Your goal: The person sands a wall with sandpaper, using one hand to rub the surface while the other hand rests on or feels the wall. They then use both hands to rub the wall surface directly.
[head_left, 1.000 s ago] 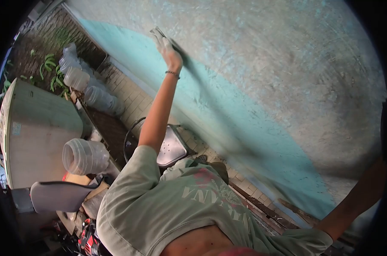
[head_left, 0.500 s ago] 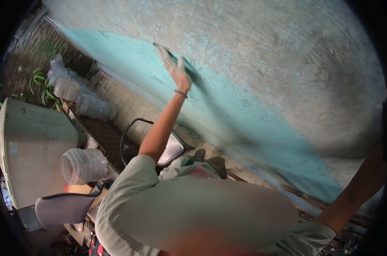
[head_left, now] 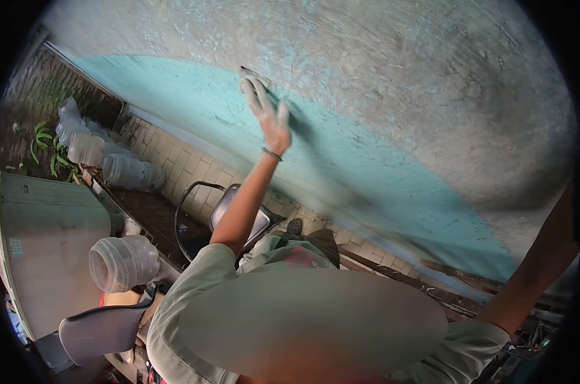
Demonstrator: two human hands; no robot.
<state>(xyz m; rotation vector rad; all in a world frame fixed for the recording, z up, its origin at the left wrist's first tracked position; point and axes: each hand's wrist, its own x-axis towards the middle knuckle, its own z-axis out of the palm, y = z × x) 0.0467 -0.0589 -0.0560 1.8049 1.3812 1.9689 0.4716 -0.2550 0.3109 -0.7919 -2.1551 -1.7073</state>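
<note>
My left hand [head_left: 272, 121] lies against the painted wall [head_left: 194, 83], near where the turquoise band meets the bare grey area [head_left: 398, 83]. Pale dust coats its fingers, which are stretched out with the thumb apart. Under the fingertips is a thin, dark-edged sheet [head_left: 254, 72] that looks like sandpaper, pressed to the wall and mostly covered by the hand. A dark band circles the left wrist. My right forearm [head_left: 539, 272] reaches up at the right side, and its hand is lost beyond the dark edge of the view.
A black-framed chair [head_left: 222, 208] stands below my left arm on the tiled floor [head_left: 194, 163]. Clear plastic jars [head_left: 125, 261] stand at the left, by a large pale cabinet [head_left: 53, 243] and a grey chair back [head_left: 104, 329]. A wooden strip [head_left: 459, 275] runs along the wall's foot.
My left hand has slid a little to the right along the wall, and more of the sheet's edge shows. The view has shifted slightly, moving the jars and cabinet left and down.
</note>
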